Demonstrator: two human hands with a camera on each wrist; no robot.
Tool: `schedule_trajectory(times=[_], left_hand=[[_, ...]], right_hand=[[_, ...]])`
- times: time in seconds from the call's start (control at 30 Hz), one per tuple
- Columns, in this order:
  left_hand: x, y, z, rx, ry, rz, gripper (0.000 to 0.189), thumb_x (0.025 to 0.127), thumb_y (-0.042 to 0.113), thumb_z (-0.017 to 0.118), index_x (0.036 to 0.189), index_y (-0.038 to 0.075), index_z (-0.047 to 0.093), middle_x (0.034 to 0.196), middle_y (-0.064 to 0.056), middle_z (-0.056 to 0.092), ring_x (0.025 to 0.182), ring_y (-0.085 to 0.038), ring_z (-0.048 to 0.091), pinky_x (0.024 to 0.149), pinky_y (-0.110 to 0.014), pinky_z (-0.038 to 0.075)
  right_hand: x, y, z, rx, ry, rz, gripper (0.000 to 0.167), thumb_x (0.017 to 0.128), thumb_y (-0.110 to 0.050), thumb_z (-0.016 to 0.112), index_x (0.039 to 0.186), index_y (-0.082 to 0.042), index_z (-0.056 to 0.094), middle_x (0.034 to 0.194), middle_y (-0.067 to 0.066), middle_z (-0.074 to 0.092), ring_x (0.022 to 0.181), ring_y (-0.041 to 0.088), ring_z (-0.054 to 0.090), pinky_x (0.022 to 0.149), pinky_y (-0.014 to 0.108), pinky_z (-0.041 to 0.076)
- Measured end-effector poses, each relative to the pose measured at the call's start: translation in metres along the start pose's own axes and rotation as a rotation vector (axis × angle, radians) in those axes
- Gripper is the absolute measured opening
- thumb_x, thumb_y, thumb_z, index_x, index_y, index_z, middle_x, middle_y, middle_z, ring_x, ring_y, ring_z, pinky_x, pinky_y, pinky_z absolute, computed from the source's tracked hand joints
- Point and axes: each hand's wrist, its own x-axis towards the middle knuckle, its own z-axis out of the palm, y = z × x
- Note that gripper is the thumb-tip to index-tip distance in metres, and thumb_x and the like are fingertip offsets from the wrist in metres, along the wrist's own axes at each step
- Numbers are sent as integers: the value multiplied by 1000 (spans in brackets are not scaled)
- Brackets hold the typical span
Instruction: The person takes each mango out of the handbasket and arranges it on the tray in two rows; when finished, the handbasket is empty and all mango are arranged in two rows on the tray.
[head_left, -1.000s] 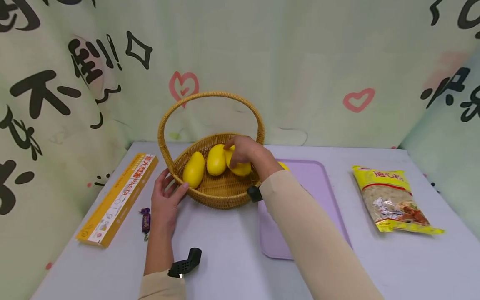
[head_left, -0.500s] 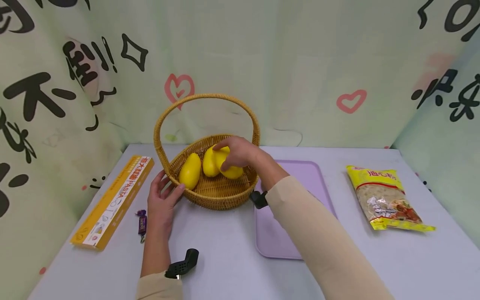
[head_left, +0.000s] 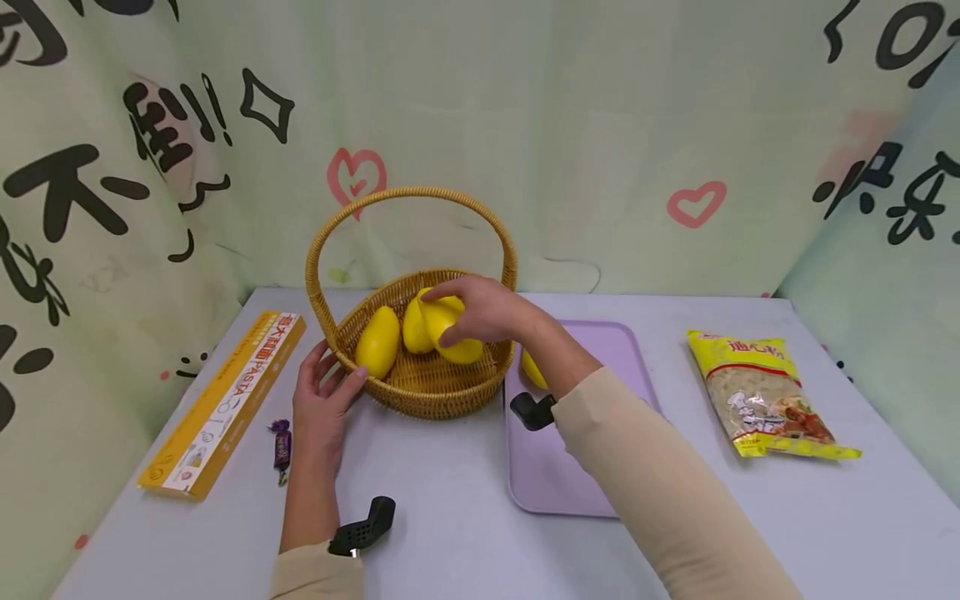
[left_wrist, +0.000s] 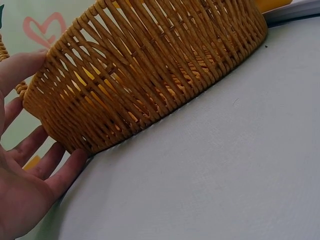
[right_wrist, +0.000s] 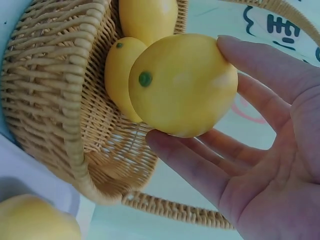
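Observation:
A wicker basket (head_left: 435, 406) with a tall arched handle stands near the table's back edge. My left hand (head_left: 321, 408) holds its left end, with the thumb at the rim and the fingers against the outer wall (left_wrist: 145, 65). Over the right half of the basket, my right hand (head_left: 491, 310) grips a yellow mango (right_wrist: 185, 85) between thumb and fingers, its green stem spot facing the wrist camera. Two more mangoes lie inside, one at the left (head_left: 378, 343) and one in the middle (head_left: 416, 327), partly covered by the held mango.
A lilac tray (head_left: 555, 479) lies right of the basket under my right forearm, with another mango (head_left: 532, 370) on it. At left are a pasta box (head_left: 225, 404) and a purple-wrapped candy (head_left: 281, 450). A yellow-ended food bag (head_left: 765, 396) lies far right.
My right hand has shifted slightly left with the mango, which now overlaps the middle mango more. The mango on the tray shows more. My left hand stays at the basket; the head view has shifted slightly.

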Motion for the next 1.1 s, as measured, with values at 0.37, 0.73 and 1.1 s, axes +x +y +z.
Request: schedule_trajectory(times=[0.37,0.73,1.1], left_hand=[[-2,-2,0,4,12,-16,76,95,22,76,158,38,36,163,1,40,146,-20,45,118,-37,46],[0,-2,0,-6,17,-12,76,95,22,77,157,40,38,162,2,41,145,-19,45,115,-34,48],[0,-1,1,-14,23,-18,77,94,23,78,157,41,37,162,2,41,146,-19,45,115,-34,48]], right_hand=[[-24,7,-15,27,-18,-4,62,90,-19,77,148,-30,58,161,0,46,144,26,42,118,49,42],[-44,10,-31,51,-22,-9,62,90,-20,77,147,-31,58,162,-3,45,144,26,44,118,53,40],[-59,35,-33,133,-30,-20,59,91,-18,76,146,-29,59,161,-3,45,144,40,44,115,54,45]])
